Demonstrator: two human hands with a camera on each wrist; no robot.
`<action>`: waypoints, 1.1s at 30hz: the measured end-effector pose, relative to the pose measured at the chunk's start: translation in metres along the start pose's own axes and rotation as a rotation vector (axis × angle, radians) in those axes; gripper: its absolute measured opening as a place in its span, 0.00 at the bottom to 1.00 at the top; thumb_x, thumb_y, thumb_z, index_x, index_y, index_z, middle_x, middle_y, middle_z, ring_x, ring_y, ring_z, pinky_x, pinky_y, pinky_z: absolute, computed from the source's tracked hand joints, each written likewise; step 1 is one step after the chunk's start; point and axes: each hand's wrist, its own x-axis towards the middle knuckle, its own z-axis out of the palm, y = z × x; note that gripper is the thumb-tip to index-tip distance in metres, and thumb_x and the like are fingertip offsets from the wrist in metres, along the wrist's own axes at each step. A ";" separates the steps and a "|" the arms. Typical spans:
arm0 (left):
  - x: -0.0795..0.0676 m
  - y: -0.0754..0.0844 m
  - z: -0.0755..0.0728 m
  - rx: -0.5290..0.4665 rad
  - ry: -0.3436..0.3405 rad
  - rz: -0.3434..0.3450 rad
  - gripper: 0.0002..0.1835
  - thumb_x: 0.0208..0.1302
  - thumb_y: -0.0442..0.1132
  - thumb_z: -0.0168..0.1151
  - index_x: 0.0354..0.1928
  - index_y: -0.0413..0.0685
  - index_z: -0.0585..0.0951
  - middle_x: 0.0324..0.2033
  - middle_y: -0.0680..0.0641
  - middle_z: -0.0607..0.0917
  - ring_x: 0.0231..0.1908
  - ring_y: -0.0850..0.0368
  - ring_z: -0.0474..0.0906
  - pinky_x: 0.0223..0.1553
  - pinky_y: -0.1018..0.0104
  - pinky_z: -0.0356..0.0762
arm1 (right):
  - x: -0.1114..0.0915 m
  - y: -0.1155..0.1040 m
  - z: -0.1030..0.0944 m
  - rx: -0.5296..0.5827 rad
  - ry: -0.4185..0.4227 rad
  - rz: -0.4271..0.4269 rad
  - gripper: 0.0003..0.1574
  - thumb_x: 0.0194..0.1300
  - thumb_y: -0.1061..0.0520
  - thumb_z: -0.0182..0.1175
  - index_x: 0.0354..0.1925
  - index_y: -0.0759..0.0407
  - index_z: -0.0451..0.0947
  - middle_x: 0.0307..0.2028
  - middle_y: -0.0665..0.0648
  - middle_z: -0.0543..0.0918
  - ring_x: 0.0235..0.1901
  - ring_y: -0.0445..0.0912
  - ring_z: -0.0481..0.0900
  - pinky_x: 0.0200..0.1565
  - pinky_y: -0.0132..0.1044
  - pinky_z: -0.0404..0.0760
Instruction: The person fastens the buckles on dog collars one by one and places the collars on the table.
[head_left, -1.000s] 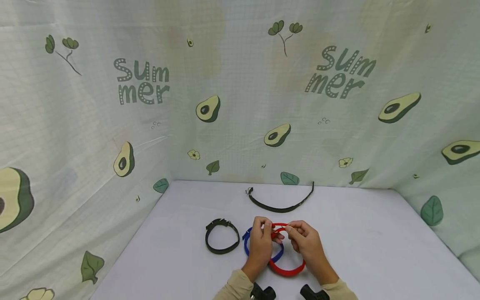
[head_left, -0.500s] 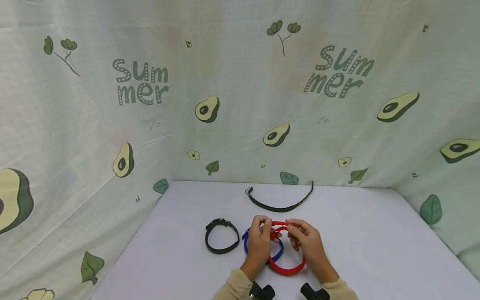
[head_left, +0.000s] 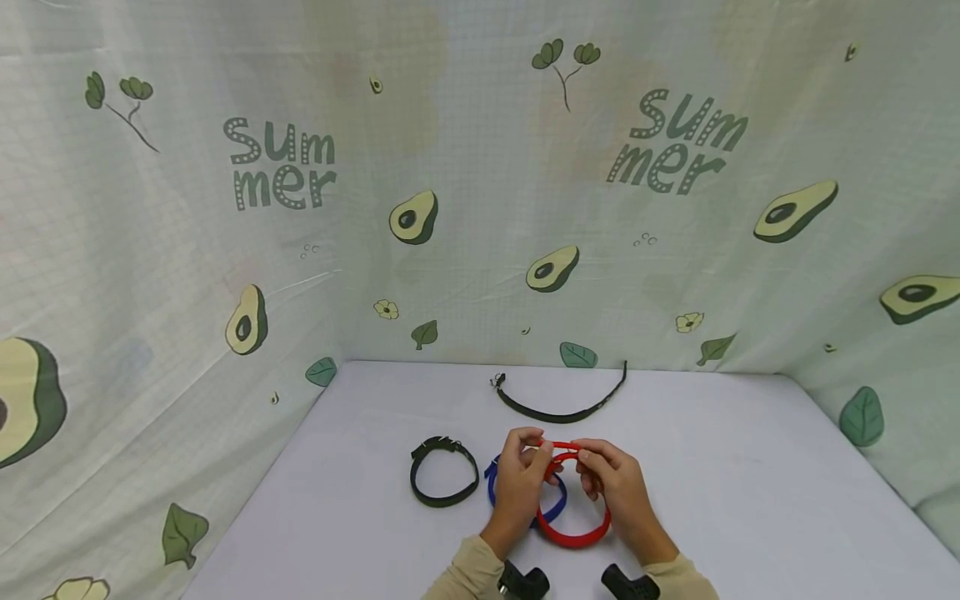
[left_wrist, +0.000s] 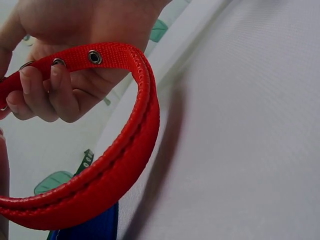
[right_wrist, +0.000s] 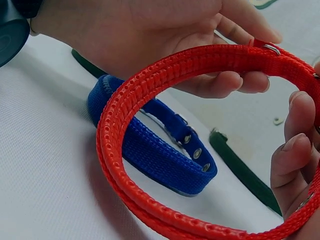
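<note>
Both hands hold a red collar [head_left: 573, 541] just above the table, its ends meeting between the fingertips. My left hand [head_left: 517, 483] pinches the left end with thumb and fingers. My right hand [head_left: 618, 487] pinches the strap on the right. In the left wrist view, the right hand [left_wrist: 85, 30] has its fingers behind a strap [left_wrist: 117, 54] with metal eyelets. In the right wrist view, a metal ring [right_wrist: 271, 49] shows near the left hand [right_wrist: 140, 40]. The buckle is mostly hidden, so I cannot tell whether it is fastened.
A blue collar [right_wrist: 160, 147], looped with eyelets, lies on the table [head_left: 337, 533] behind the red one. To its left is a looped dark collar [head_left: 444, 502]. Farther back, a dark collar [head_left: 558, 417] lies unfastened in a curve near the printed curtain [head_left: 465, 275].
The left thumb has shifted right and up along the red collar, with the left fingertips slightly higher. The right hand keeps its pinch, and the other collars stay put.
</note>
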 end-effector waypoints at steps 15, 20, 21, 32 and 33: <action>0.001 -0.002 0.005 0.042 -0.093 -0.085 0.10 0.68 0.40 0.66 0.40 0.42 0.77 0.29 0.31 0.84 0.23 0.41 0.81 0.20 0.69 0.76 | 0.000 0.003 0.001 0.082 0.047 -0.044 0.16 0.73 0.64 0.57 0.52 0.77 0.78 0.22 0.60 0.78 0.20 0.44 0.74 0.21 0.31 0.76; 0.001 -0.003 0.005 0.093 -0.119 -0.062 0.06 0.69 0.42 0.65 0.42 0.48 0.83 0.29 0.31 0.84 0.22 0.51 0.80 0.21 0.71 0.77 | 0.001 0.004 0.000 0.102 0.070 -0.056 0.17 0.72 0.65 0.58 0.54 0.76 0.77 0.29 0.66 0.83 0.25 0.45 0.80 0.23 0.32 0.79; 0.000 -0.003 0.005 0.102 -0.123 -0.058 0.06 0.69 0.42 0.65 0.43 0.49 0.83 0.27 0.32 0.84 0.21 0.53 0.79 0.21 0.71 0.76 | 0.001 0.005 0.000 0.107 0.073 -0.058 0.18 0.71 0.66 0.58 0.55 0.77 0.76 0.31 0.65 0.84 0.26 0.45 0.81 0.24 0.32 0.79; -0.003 0.002 0.007 0.135 -0.141 -0.051 0.08 0.72 0.39 0.61 0.50 0.54 0.85 0.25 0.38 0.81 0.20 0.63 0.76 0.23 0.73 0.76 | 0.003 0.007 -0.001 0.095 0.127 -0.065 0.16 0.70 0.65 0.61 0.53 0.73 0.75 0.39 0.58 0.86 0.32 0.50 0.86 0.27 0.35 0.83; -0.003 0.003 0.007 0.138 -0.139 -0.042 0.09 0.72 0.39 0.61 0.50 0.53 0.85 0.25 0.40 0.81 0.20 0.62 0.76 0.23 0.73 0.76 | 0.003 0.006 -0.001 0.073 0.132 -0.063 0.17 0.71 0.64 0.61 0.54 0.73 0.75 0.40 0.58 0.86 0.33 0.52 0.86 0.29 0.36 0.84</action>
